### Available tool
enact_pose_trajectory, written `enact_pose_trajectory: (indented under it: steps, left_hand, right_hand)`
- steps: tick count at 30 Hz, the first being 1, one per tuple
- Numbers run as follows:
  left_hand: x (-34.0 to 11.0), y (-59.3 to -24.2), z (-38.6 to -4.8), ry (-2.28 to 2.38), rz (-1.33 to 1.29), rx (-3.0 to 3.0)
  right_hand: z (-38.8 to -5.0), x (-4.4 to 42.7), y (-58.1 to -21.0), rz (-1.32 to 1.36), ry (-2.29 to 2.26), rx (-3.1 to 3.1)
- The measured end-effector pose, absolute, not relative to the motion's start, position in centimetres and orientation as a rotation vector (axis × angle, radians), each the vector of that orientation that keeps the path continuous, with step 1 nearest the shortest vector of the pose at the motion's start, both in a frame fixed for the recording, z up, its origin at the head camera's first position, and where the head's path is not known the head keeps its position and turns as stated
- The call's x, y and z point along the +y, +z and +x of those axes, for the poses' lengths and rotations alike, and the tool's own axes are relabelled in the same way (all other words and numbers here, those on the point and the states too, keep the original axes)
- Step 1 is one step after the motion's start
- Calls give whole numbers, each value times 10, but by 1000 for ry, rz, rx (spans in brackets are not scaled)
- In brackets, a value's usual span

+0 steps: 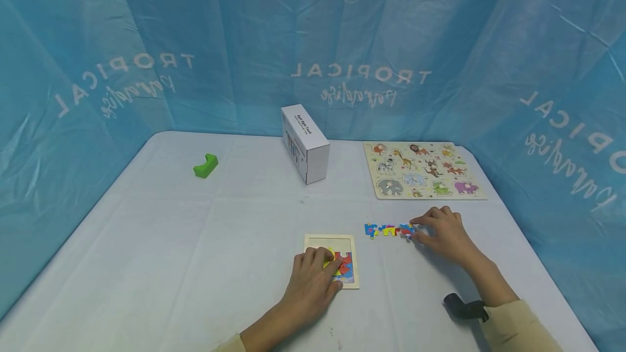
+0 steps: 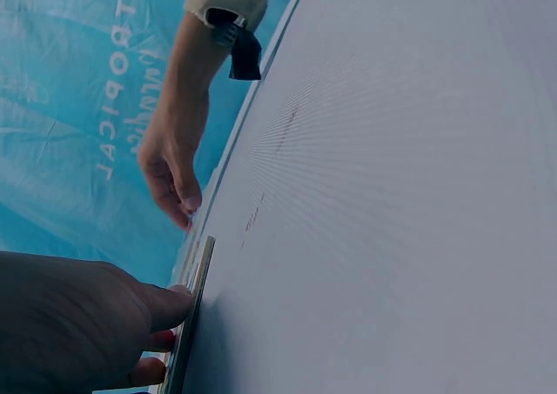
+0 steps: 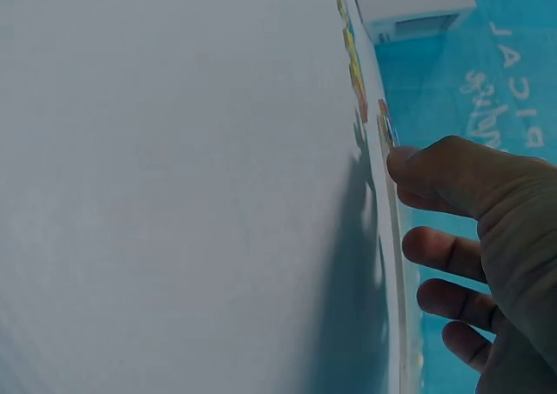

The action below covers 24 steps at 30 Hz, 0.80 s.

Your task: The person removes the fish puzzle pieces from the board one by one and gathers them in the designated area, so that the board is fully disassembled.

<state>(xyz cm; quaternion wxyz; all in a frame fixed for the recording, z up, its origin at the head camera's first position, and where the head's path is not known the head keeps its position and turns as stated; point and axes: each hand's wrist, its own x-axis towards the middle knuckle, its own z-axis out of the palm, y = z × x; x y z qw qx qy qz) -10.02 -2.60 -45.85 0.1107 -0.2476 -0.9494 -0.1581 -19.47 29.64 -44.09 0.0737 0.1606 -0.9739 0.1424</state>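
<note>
A small wooden jigsaw tray [image 1: 320, 243] lies on the white tabletop [image 1: 220, 232], in front of the person, with the left hand [image 1: 313, 281] over its left and near part. Its fingers are bent onto the tray and its thumb touches the near edge; whether this grip clasps the tray or merely steadies it, I cannot tell. The right hand [image 1: 445, 235] reaches out beyond the tray's right side, thumb and index finger pinching the red-and-blue puzzle piece [image 1: 406, 229] at the right end of a short row. The other two in that row, a mostly blue puzzle piece [image 1: 369, 229] and a yellow-and-blue puzzle piece [image 1: 389, 230], lie loose on the tabletop.

The jigsaw looks well along but unfinished. Red, blue and yellow seated pieces [image 1: 346, 271] fill the lower right of the tray, while bare wood shows along the far side; what lies beneath the left hand is hidden. Judging by that gap, the three pieces outside are what is left to fit, the pinched one included.

Farther back, well apart from this work, a green curved block [image 1: 207, 165], a white box [image 1: 317, 159] and an animal puzzle board [image 1: 424, 171] sit untouched.
</note>
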Motion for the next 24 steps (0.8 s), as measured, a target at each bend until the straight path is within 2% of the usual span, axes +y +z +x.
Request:
enact_pose_trajectory:
  steps: [24]
  left_hand:
    - [-27, -459, -101, -439, -727, -2782]
  right_hand:
    - [-202, 302, -452, 487, 447, -2939]
